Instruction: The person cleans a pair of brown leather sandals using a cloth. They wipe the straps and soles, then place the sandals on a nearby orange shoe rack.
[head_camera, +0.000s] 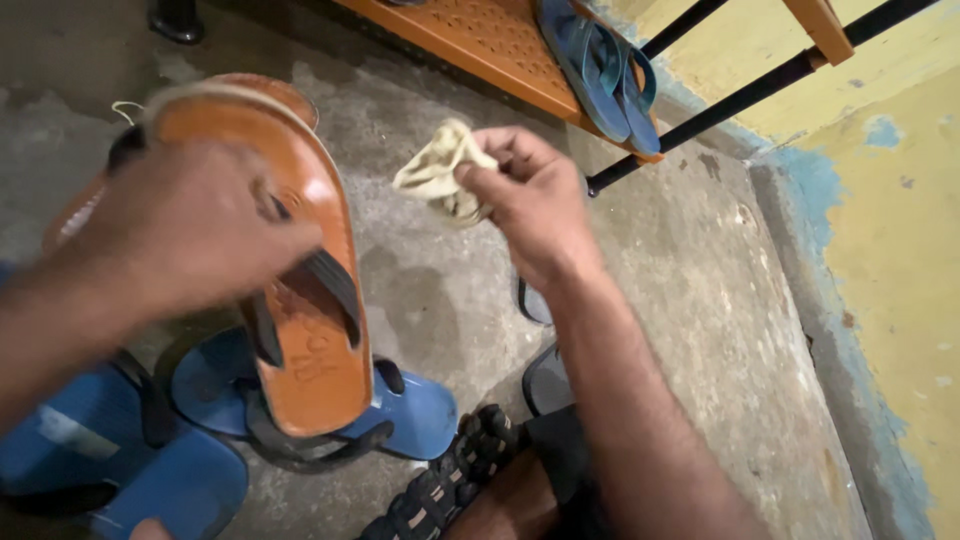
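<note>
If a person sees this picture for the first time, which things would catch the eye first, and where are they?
Probably the orange sandal at centre-left, held up in the left hand. Beside it, at the centre, the right hand pinches a crumpled pale cloth. Blue sandals lie on the concrete floor below, and a blue pair rests on an orange rack at the top.

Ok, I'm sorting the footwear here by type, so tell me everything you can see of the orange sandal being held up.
The orange sandal is a flat flip-flop with a smooth, leather-like tan footbed, a pale stitched edge and black thong straps. A faint stamped mark sits on the heel end. The left hand grips it around the middle, holding it lifted above the blue sandals on the concrete floor, footbed facing the camera, heel end toward the viewer. The cloth in the right hand is not touching it.
</note>
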